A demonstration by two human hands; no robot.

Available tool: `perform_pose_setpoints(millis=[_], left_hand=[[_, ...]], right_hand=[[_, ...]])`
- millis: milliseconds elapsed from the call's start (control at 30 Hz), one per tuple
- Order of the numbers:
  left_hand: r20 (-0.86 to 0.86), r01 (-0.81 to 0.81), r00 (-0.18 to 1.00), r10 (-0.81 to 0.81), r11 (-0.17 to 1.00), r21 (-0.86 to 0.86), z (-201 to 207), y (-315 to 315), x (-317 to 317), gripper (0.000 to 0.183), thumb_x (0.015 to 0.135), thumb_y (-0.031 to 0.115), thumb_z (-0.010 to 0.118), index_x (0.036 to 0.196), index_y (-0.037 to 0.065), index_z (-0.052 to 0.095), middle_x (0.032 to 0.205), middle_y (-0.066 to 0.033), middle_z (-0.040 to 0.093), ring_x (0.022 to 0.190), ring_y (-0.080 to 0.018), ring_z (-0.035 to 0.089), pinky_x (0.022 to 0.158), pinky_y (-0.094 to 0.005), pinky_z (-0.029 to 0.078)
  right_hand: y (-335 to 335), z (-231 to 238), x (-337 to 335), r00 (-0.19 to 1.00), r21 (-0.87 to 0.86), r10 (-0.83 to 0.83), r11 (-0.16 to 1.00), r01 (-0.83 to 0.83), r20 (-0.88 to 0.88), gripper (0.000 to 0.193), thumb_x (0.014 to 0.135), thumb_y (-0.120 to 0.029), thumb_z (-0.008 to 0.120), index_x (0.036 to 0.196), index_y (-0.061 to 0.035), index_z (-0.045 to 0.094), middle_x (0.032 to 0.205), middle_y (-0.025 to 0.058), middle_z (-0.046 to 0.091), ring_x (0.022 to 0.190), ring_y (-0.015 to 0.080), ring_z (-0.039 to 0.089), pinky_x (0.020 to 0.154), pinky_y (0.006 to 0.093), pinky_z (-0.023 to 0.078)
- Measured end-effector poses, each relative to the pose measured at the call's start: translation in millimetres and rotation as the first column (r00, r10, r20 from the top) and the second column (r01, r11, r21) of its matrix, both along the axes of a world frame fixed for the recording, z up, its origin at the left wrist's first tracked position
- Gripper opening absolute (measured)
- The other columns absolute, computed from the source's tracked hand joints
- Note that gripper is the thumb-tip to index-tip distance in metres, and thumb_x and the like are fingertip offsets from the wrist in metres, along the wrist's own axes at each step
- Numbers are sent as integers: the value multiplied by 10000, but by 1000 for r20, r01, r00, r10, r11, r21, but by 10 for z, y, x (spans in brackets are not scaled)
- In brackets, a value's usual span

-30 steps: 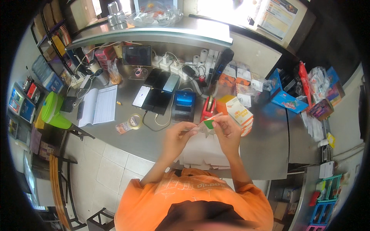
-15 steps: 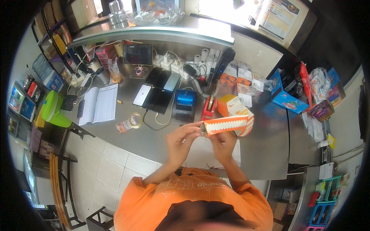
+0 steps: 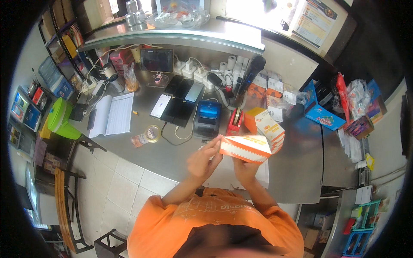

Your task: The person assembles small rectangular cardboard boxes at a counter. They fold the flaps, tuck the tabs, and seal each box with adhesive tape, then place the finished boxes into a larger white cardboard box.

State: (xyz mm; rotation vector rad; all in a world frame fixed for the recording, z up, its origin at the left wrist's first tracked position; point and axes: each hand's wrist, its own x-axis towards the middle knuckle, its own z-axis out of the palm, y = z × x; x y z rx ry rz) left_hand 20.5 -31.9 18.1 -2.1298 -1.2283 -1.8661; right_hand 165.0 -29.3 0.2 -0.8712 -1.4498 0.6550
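Above the front of the metal counter I hold an orange-and-white cardboard food box (image 3: 246,148). My left hand (image 3: 204,161) is closed on its left end, fingers pressed along the edge. My right hand (image 3: 245,170) grips the box from below, its fingertips partly hidden behind the cardboard. The white top panel tilts upward, and a scalloped white-and-orange side faces me. Just beyond it stands a stack of matching boxes (image 3: 263,122), touching or nearly touching it in view. White sheets of paper or card (image 3: 259,177) lie on the counter beneath my hands.
A red tape dispenser (image 3: 234,122) and a black printer (image 3: 207,120) stand beyond my hands. Several phones (image 3: 176,111) lie to the left, near a tape roll (image 3: 152,132) and an open notebook (image 3: 112,114). Blue cartons (image 3: 322,112) stand at the right.
The held box has turned and tipped, so its white top panel now shows; its near side has come lower, towards me. Both hands keep their hold. The view has shifted slightly.
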Motion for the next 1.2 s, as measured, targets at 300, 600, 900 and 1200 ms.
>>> perform_pose_setpoints(millis=[300,600,900,1200], left_hand=[[505,388,770,-390,914,114,-12,112,155,376,917,227,679,1174,-11,542,1426,-240,505,1048,-277,681,844,-321,525],[589,484,739,-327,866,-127,79,74,112,632,921,325,675,1385,-50,468,1169,-188,684,1004,-199,677,837,-304,526],[634,-48,740,224,958,-284,111,188,-3,107,912,82,656,897,-14,700,827,-67,681,756,-96,583,670,-255,460],[908,-127,365,205,977,-170,366,309,-581,200,898,60,668,735,40,554,702,34,479,706,-109,471,730,-242,387]], right_hand=[[88,244,76,968,-91,206,971,-221,-146,125,883,-42,692,993,15,682,884,48,721,692,90,622,619,239,477],[-75,147,-254,996,46,-60,997,57,73,132,798,-14,750,903,-26,671,873,109,694,811,230,686,676,323,533],[-243,47,-285,654,642,-448,763,-75,609,184,765,-37,791,900,-46,666,832,63,656,718,210,639,609,315,526],[67,128,-71,944,139,-148,984,111,296,178,779,-44,730,955,-54,706,904,112,724,771,212,700,626,331,514]])
